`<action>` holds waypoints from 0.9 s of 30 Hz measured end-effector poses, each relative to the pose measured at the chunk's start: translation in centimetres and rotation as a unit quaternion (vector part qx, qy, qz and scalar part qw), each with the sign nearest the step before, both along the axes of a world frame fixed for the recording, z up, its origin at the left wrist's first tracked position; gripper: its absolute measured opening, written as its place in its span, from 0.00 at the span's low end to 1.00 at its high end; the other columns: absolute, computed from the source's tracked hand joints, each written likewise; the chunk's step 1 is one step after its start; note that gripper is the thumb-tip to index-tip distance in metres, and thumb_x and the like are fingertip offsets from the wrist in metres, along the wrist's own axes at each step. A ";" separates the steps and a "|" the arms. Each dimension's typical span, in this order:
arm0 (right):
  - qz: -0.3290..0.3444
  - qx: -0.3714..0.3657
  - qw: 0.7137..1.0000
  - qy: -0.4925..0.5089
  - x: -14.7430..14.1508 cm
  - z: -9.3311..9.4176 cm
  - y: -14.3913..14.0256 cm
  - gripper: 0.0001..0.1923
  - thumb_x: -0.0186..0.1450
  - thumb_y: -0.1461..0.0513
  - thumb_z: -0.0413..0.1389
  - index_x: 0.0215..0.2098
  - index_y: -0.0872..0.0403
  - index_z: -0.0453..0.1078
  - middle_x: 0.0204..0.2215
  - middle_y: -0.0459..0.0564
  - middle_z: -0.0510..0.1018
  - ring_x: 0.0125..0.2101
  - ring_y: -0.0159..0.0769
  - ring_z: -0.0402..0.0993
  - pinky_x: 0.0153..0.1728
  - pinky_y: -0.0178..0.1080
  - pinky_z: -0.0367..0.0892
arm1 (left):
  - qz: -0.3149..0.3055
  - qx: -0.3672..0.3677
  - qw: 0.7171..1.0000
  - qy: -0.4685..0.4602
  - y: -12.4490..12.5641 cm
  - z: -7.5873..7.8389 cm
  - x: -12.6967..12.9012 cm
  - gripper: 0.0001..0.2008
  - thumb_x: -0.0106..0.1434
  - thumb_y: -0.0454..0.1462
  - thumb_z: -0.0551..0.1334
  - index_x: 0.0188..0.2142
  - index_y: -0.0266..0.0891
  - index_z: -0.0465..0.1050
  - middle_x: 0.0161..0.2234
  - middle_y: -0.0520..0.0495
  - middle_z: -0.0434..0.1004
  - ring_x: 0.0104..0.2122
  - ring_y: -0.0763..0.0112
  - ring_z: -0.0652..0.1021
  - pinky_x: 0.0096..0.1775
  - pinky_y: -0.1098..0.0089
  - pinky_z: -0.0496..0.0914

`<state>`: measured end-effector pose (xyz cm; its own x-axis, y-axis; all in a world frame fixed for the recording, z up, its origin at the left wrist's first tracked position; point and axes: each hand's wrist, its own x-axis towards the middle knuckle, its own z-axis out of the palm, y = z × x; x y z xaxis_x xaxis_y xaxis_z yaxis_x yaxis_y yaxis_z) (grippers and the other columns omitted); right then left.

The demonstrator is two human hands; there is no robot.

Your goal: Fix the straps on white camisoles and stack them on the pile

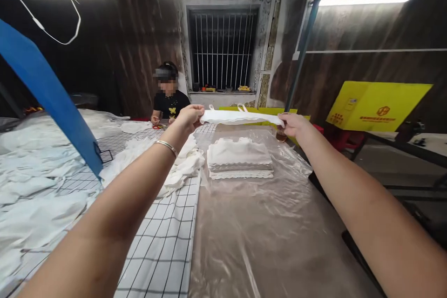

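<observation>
A white cloth piece (240, 117) with small loops on its upper edge is stretched level between my two hands. My left hand (191, 116) pinches its left end, and a bangle sits on that wrist. At the other end, my right hand (293, 124) grips the cloth with fingers closed. Below and nearer to me lies a neat stack of white scalloped-edge cloths (240, 158) on clear plastic sheeting (244, 242). Left of the stack, a loose heap of white cloth (185, 163) rests on a checked tablecloth (157, 242).
More white cloth piles (42, 186) spread at the far left, behind a blue slanted post (52, 88). Across the table sits another person (171, 100). A yellow box (377, 107) stands at right, and a cup (281, 135) is just below my right hand.
</observation>
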<state>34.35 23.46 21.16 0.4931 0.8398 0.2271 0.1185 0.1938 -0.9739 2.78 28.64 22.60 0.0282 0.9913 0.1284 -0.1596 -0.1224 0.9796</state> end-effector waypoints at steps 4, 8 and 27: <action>-0.014 -0.131 0.991 0.032 1.5 -6.7 3.0 0.15 0.55 0.73 0.62 0.24 0.54 0.60 0.19 0.42 0.70 0.19 0.28 0.66 0.16 0.28 0.64 | -0.003 -0.090 0.994 0.068 3.1 -7.5 2.4 0.11 0.52 0.25 0.67 0.28 0.36 0.66 0.23 0.53 0.67 0.20 0.79 0.70 0.25 0.73 0.71; -0.040 -0.218 0.975 0.020 1.8 -13.3 3.1 0.19 0.51 0.75 0.64 0.23 0.53 0.58 0.18 0.41 0.68 0.17 0.29 0.65 0.16 0.32 0.65 | -0.019 -0.156 0.976 0.151 4.0 -15.1 2.9 0.10 0.51 0.24 0.66 0.26 0.36 0.67 0.21 0.53 0.66 0.19 0.76 0.70 0.25 0.69 0.72; -0.026 -0.096 0.975 -0.198 -4.4 -20.1 -16.6 0.23 0.44 0.49 0.62 0.37 0.37 0.62 0.36 0.55 0.73 0.33 0.50 0.73 0.35 0.53 0.69 | 0.327 -0.019 0.797 0.507 1.6 -15.8 -12.9 0.14 0.63 0.43 0.59 0.46 0.40 0.68 0.52 0.35 0.68 0.57 0.48 0.65 0.54 0.51 0.59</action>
